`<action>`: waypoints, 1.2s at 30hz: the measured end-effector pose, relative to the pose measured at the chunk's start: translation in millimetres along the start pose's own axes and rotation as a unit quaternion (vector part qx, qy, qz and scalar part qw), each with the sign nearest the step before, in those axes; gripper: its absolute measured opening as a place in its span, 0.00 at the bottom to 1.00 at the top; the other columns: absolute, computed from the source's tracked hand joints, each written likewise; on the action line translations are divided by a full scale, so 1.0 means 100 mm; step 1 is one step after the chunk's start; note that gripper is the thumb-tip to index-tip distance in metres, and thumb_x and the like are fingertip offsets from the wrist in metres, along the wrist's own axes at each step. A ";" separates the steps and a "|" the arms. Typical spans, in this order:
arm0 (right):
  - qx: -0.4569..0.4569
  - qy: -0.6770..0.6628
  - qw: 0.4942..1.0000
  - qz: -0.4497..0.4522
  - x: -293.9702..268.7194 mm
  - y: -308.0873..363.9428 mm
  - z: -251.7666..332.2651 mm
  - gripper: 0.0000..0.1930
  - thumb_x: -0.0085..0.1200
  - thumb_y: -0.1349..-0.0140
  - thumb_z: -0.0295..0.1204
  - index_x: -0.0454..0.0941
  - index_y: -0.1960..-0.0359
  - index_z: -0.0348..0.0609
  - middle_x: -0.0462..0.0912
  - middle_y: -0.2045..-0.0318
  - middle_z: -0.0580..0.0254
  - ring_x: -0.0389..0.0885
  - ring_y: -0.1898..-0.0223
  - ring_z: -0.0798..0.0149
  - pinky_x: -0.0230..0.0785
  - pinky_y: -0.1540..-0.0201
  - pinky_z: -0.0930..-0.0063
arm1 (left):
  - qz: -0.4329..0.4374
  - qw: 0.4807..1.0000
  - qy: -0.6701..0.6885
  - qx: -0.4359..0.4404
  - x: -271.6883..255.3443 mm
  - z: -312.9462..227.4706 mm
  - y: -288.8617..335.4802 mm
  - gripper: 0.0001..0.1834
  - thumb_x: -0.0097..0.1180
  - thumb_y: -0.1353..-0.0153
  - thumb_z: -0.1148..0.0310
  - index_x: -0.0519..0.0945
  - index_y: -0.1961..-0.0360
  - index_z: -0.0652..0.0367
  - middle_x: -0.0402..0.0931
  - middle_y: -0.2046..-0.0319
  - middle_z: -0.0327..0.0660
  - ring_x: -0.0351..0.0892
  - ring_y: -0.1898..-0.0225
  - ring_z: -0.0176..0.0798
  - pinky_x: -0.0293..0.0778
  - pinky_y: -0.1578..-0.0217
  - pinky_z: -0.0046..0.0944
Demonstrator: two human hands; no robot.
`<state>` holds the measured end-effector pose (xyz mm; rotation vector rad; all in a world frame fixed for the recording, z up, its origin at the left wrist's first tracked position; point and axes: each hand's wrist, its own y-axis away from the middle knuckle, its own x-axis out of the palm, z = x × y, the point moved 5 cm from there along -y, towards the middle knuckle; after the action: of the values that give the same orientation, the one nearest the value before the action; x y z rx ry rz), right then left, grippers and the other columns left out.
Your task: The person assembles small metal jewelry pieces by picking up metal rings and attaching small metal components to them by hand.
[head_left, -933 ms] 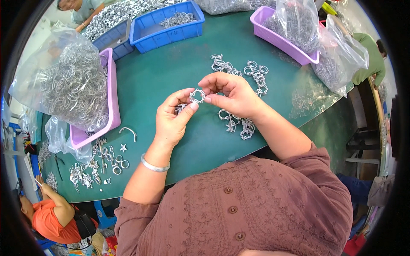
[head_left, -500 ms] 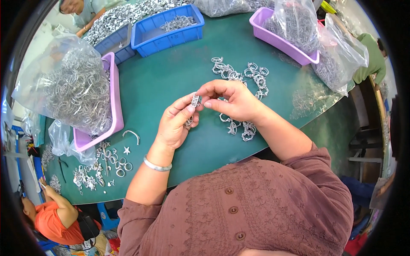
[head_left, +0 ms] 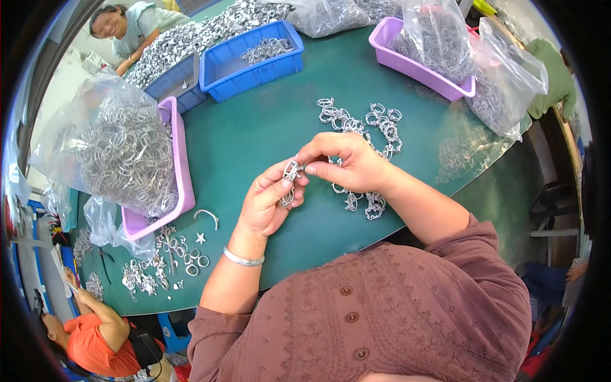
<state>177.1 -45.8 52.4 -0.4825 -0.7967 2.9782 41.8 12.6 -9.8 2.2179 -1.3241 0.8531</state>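
Working over a green table (head_left: 254, 127), wearing a brown buttoned top (head_left: 305, 331). At left, a bulging clear bag (head_left: 54, 140) full of silver ring-shaped pieces, sitting in a purple basket (head_left: 183, 159). At far right, a second purple basket (head_left: 420, 73), with another clear bag (head_left: 439, 44) of metal pieces inside. Near the far edge, a blue tray (head_left: 254, 79), with a small heap of metal pieces at one end. On the table, beyond and partly hidden by the right hand (head_left: 353, 162), a loose cluster of silver rings (head_left: 389, 130).

Holding left hand (head_left: 264, 200) near mid-table, fingers curled. Holding right hand just opposite, thumb and forefinger tips close together; can't tell if touching or pinching anything. On left wrist, a silver bangle (head_left: 242, 259). Left of that, on the table, a curved silver bar (head_left: 215, 219).

Gripping a silver ring (head_left: 291, 170) between left thumb and forefinger, right fingertips just beside it. More metal loops (head_left: 287, 196) tucked in the left fingers below. Near the curved bar, small loose rings (head_left: 194, 260) and a star (head_left: 200, 238).
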 end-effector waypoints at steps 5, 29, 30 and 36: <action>-0.024 0.033 0.999 0.024 -0.02 -0.02 0.08 0.08 0.53 0.48 0.21 0.77 0.65 0.38 0.79 0.70 0.59 0.79 0.68 0.64 0.71 0.64 0.76 | 0.016 0.998 0.056 -0.015 0.04 0.01 0.01 0.13 0.53 0.45 0.70 0.72 0.58 0.60 0.74 0.67 0.42 0.70 0.71 0.34 0.66 0.73 0.31; -0.033 0.053 0.998 0.008 -0.43 -0.02 -0.10 0.05 0.54 0.48 0.24 0.77 0.68 0.39 0.79 0.74 0.58 0.78 0.73 0.64 0.69 0.71 0.74 | -0.061 0.996 0.071 -0.005 0.28 -0.13 0.10 0.19 0.48 0.46 0.67 0.70 0.53 0.61 0.71 0.64 0.46 0.69 0.69 0.40 0.69 0.74 0.34; -0.028 0.060 0.998 0.016 -0.43 0.01 -0.10 0.05 0.54 0.48 0.24 0.77 0.68 0.39 0.79 0.74 0.59 0.78 0.74 0.64 0.69 0.71 0.74 | -0.051 0.995 0.091 0.004 0.25 -0.19 0.14 0.21 0.48 0.47 0.70 0.68 0.51 0.60 0.71 0.60 0.48 0.71 0.67 0.43 0.72 0.72 0.36; -0.023 0.067 0.997 0.036 -0.37 0.06 -0.19 0.05 0.53 0.48 0.23 0.76 0.69 0.40 0.78 0.73 0.59 0.78 0.73 0.62 0.69 0.72 0.74 | -0.100 0.990 0.077 0.070 0.33 -0.56 0.38 0.25 0.47 0.49 0.71 0.66 0.47 0.57 0.71 0.55 0.48 0.73 0.64 0.45 0.72 0.71 0.37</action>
<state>218.0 -45.8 44.3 -0.7190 -0.8530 2.9585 3.8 9.6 54.8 2.2901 -0.9792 1.0435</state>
